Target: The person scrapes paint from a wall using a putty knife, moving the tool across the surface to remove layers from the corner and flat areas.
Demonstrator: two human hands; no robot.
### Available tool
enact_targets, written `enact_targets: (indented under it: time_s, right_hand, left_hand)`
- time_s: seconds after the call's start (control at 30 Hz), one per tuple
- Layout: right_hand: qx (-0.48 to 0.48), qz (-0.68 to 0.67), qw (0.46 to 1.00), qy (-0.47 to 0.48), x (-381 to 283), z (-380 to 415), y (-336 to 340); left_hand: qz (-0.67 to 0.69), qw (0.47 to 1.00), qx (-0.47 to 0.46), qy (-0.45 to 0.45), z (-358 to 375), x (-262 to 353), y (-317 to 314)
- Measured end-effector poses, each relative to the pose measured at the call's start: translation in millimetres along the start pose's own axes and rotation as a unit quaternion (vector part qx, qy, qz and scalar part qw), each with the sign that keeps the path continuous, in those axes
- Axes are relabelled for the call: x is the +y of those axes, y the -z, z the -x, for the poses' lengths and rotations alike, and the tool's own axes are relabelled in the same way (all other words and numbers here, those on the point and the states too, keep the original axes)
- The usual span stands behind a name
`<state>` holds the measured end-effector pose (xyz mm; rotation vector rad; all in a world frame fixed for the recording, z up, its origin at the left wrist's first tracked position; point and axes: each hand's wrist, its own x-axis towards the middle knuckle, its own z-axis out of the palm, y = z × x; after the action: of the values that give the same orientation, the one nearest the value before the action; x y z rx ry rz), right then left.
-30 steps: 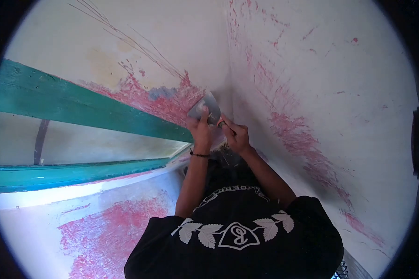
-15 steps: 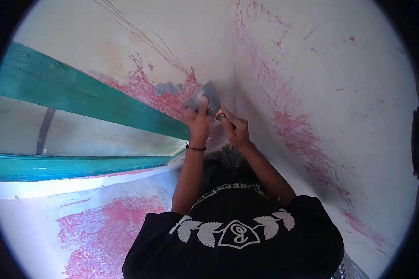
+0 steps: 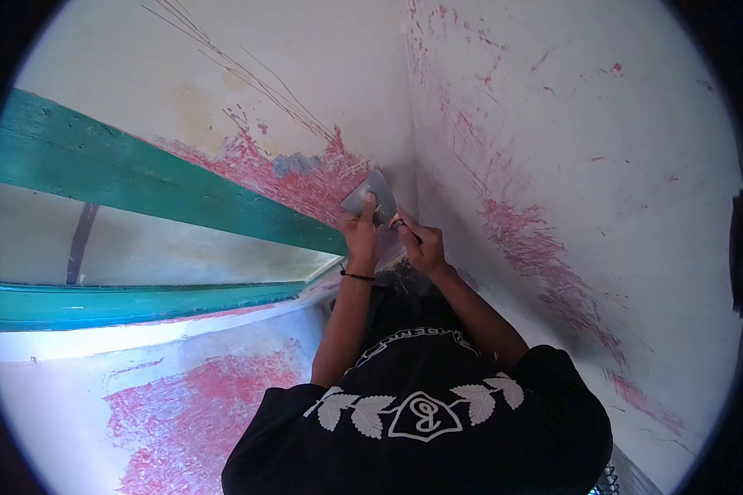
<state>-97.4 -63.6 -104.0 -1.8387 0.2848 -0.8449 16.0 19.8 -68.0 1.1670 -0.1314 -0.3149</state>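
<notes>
One scraper point(image 3: 384, 206), right grip point(image 3: 425, 247) wrapped round its handle point(image 3: 397, 223), left grip point(image 3: 361, 235) pinching its blade point(image 3: 378, 183), teal beam point(image 3: 165, 175) nearby.
</notes>
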Motion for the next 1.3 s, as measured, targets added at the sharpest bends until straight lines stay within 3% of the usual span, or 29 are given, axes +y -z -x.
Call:
enact_targets:
  time_s: [0.13,0.23,0.33,0.47,0.63,0.77,1.03,1.3]
  right_hand:
    - [0.028,-0.039,0.997,0.055,-13,-31,-4]
    - [0.02,-0.039,0.998,0.045,-17,-26,-5]
    - [0.024,-0.027,0.997,0.072,1,-16,-8]
    - [0.013,-0.016,0.997,0.07,3,-10,-5]
    - [-0.004,-0.057,0.998,0.025,-29,-24,-2]
    - [0.023,-0.033,0.997,0.063,-1,-6,-8]
    - [0.014,-0.024,1.0,0.003,-12,2,-9]
    - [0.021,-0.042,0.999,-0.003,-16,1,-14]
  left_hand:
    - [-0.101,0.993,-0.006,-0.064,-14,24,-6]
    - [-0.053,0.993,-0.059,-0.089,-14,51,-18]
    - [-0.046,0.998,-0.015,-0.027,-7,24,-6]
    - [-0.051,0.997,-0.001,-0.055,-7,6,0]
    - [-0.047,0.995,-0.022,-0.088,-4,51,-19]
    - [-0.005,1.0,0.004,-0.029,-1,10,-2]
    - [0.025,0.999,0.026,0.017,9,22,-9]
    - [0.016,1.0,0.015,-0.02,-1,14,-3]
